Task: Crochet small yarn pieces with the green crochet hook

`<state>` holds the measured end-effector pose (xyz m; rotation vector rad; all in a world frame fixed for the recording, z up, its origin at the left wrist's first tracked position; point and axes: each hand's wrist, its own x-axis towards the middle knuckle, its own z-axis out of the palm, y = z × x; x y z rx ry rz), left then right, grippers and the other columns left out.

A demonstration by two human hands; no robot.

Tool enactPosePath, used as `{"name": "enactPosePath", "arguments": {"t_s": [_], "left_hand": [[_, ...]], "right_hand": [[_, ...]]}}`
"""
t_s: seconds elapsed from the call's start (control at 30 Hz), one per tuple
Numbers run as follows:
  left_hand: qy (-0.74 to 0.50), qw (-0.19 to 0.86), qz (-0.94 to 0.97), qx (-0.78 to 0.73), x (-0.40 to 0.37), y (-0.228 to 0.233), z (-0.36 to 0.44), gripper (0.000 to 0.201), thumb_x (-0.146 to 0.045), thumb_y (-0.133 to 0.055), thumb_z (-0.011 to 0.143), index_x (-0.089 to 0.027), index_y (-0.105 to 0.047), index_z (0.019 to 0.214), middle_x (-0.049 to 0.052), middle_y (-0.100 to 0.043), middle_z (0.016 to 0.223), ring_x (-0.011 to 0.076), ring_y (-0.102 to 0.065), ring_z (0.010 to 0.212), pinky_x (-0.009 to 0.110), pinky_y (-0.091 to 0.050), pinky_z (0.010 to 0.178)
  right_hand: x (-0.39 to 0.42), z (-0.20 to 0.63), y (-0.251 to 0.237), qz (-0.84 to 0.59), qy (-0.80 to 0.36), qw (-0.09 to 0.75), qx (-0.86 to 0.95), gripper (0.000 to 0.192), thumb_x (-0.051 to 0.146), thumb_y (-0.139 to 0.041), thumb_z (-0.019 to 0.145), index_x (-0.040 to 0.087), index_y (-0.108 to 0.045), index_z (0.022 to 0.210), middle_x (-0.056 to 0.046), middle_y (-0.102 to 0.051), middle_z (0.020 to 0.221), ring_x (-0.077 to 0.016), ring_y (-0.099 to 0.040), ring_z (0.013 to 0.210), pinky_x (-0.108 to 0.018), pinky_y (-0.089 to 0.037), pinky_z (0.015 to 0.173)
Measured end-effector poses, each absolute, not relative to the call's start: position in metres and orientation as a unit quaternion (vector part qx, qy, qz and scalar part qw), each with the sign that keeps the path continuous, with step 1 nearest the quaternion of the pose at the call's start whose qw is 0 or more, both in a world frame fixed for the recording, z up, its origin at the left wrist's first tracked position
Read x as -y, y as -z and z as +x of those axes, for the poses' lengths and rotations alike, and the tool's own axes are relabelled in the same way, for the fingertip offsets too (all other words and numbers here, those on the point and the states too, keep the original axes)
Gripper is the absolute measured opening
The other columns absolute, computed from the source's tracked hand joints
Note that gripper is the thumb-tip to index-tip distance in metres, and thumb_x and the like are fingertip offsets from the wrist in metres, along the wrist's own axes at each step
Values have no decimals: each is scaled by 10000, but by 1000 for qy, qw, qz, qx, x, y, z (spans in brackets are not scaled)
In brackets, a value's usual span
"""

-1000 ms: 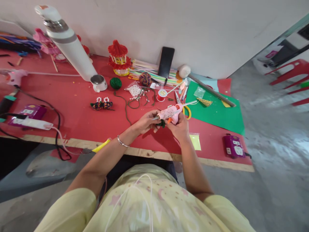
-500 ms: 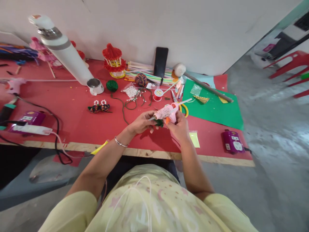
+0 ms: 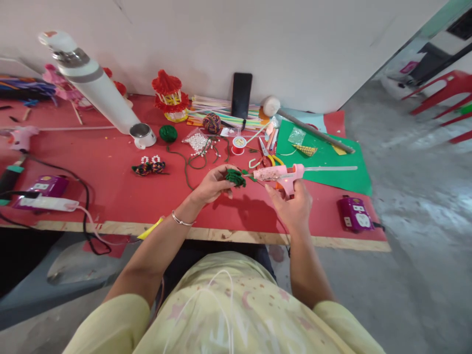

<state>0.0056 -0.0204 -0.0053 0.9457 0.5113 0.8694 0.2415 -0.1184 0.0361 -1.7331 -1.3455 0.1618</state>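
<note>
At far left on the red table [image 3: 110, 196], a white power strip [image 3: 46, 203] beside a purple socket box [image 3: 44, 186], black cable looping off the edge. Farther in, a white flask [image 3: 92, 83] lying tilted, its cap [image 3: 142, 135] next to a ball of green yarn [image 3: 168, 133]. Near centre, a small beaded ornament [image 3: 149, 167] and a bag of white beads [image 3: 197, 141]. Left hand [image 3: 212, 184], bangle at the wrist, fingers closed around a small green yarn piece [image 3: 235, 177], held just above the tabletop. Right hand [image 3: 293, 206] gripping the handle of a pink glue gun [image 3: 280, 173], nozzle aimed left, tip just beside the green piece. Behind the gun, yellow-handled scissors [image 3: 271, 158] and a red thread spool [image 3: 238, 144]. To the right, a green paper sheet [image 3: 332, 162] and a second purple socket box [image 3: 354, 214] near the table edge.
</note>
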Motion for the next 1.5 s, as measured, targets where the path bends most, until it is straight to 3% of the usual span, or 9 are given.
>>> {"name": "enactPosePath", "arguments": {"t_s": [0.17,0.63,0.87,1.13,1.5], "left_hand": [[-405,765,444,-234,21,6,6,518,-233,-902,705,-175,-673,1166,59,-745,931,185,-741,764,212,-584,528],[-413,761,466,-181,19,12,6,495,-200,-894,752,-190,-698,1207,75,-764,1003,207,-770,850,226,-627,589],[-421,748,476,-190,20,13,8,487,-216,-913,739,-197,-719,1185,77,-780,1017,216,-781,876,233,-638,618],[-425,739,496,-165,20,14,7,425,-195,-874,785,-204,-731,1185,84,-776,1048,219,-780,901,257,-653,650],[-429,728,502,-181,22,14,8,446,-191,-905,735,-180,-711,1137,71,-762,979,202,-765,840,258,-648,639]], "right_hand": [[117,239,-29,-710,-2,423,563,464,566,-778,792,209,-684,1073,-62,-727,801,-213,-643,676,-339,-498,657],[113,246,-18,-680,144,371,616,355,509,-684,879,184,-674,1021,-82,-741,804,-221,-675,676,-310,-449,598],[118,246,-19,-661,216,338,634,427,412,-670,892,173,-656,1245,-132,-763,965,-250,-707,791,-314,-467,629],[120,248,-19,-648,208,348,645,296,355,-658,879,191,-721,1118,-81,-708,803,-204,-634,672,-297,-423,599],[120,252,-23,-627,235,335,663,247,321,-628,887,195,-708,1084,-57,-712,779,-191,-639,641,-294,-431,596]]}}
